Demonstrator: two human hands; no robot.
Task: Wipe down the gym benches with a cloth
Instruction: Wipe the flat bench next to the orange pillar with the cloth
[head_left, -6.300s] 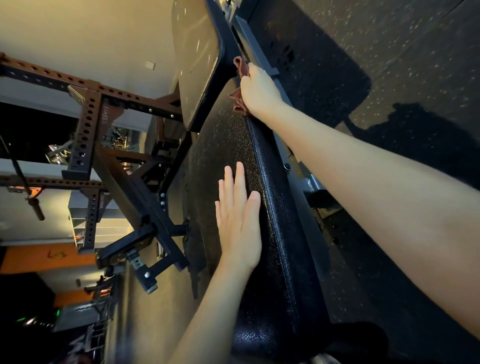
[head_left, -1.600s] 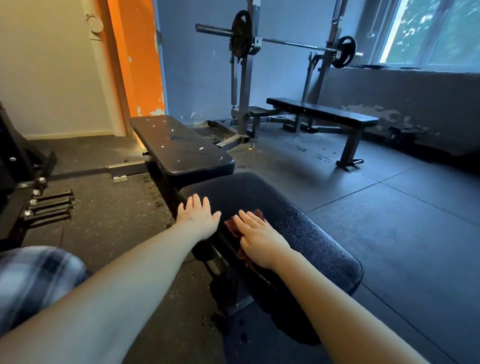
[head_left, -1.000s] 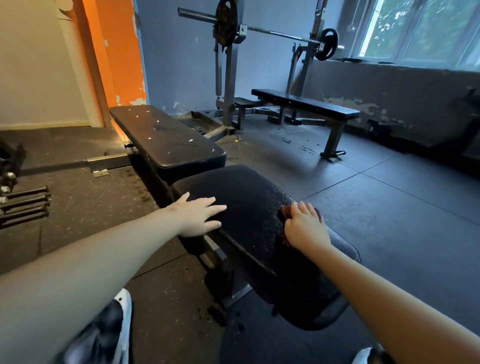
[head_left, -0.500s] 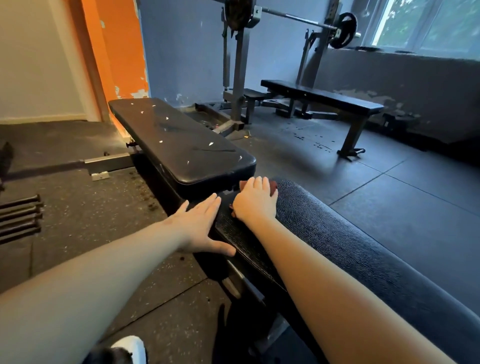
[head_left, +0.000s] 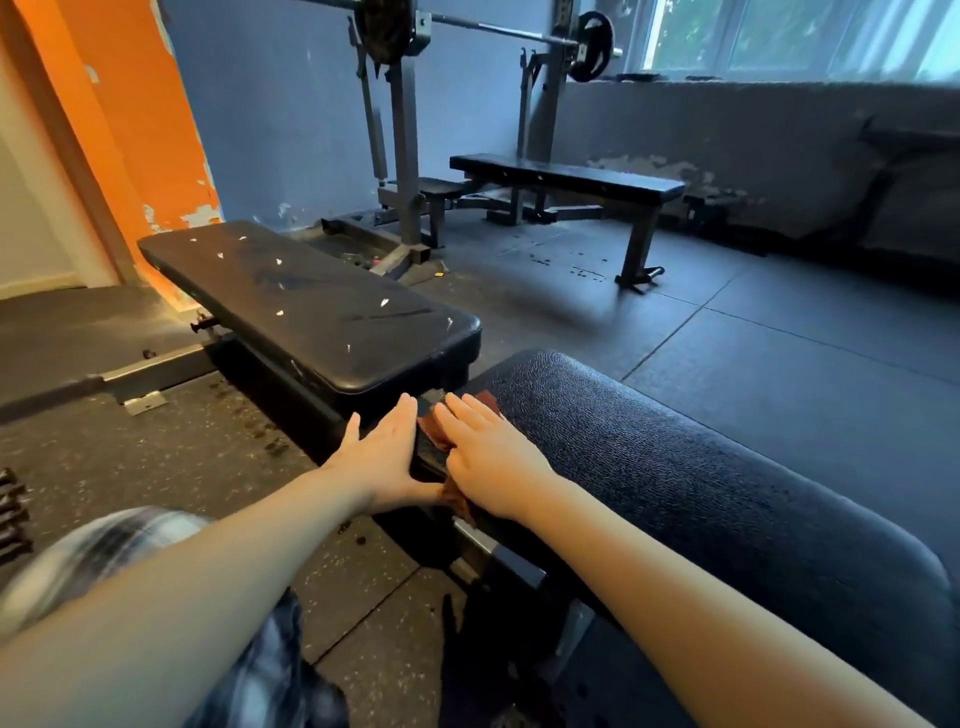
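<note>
a flat right hand (head_left: 488, 457) presses a reddish-brown cloth (head_left: 434, 434) onto the left edge of a textured black padded bench seat (head_left: 675, 467); the left hand (head_left: 387, 457), fingers straight, braces its side. the overhanging cloth could slip off.

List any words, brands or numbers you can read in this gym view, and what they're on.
No text can be read in this view.
Black round weight plates on the steel barbell: any markings too dark to read.
Smooth black vinyl bench pad: pale flecks only, no lettering.
</note>
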